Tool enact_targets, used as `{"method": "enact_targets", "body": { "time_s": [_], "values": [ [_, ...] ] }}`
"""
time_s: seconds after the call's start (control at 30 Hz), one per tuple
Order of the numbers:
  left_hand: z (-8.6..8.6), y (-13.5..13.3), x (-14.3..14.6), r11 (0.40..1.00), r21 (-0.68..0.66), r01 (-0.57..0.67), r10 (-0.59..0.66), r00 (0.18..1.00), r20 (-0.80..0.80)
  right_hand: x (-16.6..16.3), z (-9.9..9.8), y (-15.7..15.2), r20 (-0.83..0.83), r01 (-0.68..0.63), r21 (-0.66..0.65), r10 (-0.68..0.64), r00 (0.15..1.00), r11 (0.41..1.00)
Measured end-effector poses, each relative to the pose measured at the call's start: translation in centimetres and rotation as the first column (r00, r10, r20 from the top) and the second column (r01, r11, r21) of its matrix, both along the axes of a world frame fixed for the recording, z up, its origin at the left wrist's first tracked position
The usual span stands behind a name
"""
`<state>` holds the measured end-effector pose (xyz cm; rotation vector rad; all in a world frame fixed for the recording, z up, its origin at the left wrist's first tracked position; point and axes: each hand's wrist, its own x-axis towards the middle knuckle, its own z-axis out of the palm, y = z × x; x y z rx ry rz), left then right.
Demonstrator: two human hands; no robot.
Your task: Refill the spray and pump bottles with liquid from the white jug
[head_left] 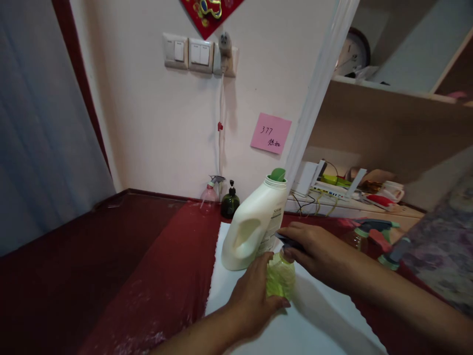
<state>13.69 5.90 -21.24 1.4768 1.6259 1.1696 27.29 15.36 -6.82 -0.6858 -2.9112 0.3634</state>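
My left hand [256, 293] is wrapped round a small clear bottle of yellow-green liquid [281, 278] standing on a white sheet [314, 320]. My right hand [314, 249] is closed over the bottle's dark spray head [288, 241] at the top. Just behind the bottle stands a large white jug [254, 224] with a handle hole and an open neck showing a green spout [277, 174].
A pink spray bottle [209, 195] and a dark green pump bottle [230, 201] stand by the wall. More spray bottles [369, 234] lie to the right. A shelf [369, 202] holds cables and clutter. A dark red cloth [148, 276] covers the table.
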Motion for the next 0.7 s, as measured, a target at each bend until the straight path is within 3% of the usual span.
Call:
{"method": "enact_targets", "body": {
  "time_s": [0.13, 0.27, 0.47, 0.7],
  "values": [
    [0.3, 0.1, 0.0, 1.0, 0.022, -0.023, 0.023, 1.0, -0.011, 0.4, -0.3, 0.2, -0.013, 0.007, 0.015, -0.007, 1.0, 1.0],
    [2.1, 0.0, 0.3, 0.999, 0.038, -0.025, 0.025, 0.999, -0.023, 0.3, -0.4, 0.3, -0.002, 0.013, 0.017, -0.013, 1.0, 1.0],
    [5.1, 0.9, 2.1, 0.951, 0.21, -0.225, 0.202, 0.971, 0.129, 0.2, -0.2, 0.2, -0.002, -0.012, 0.019, 0.012, 1.0, 1.0],
    [4.9, 2.6, 3.5, 0.908, 0.226, -0.352, 0.299, 0.924, 0.239, 0.5, -0.6, 0.3, 0.006, 0.014, 0.034, -0.014, 1.0, 0.999]
  ]
}}
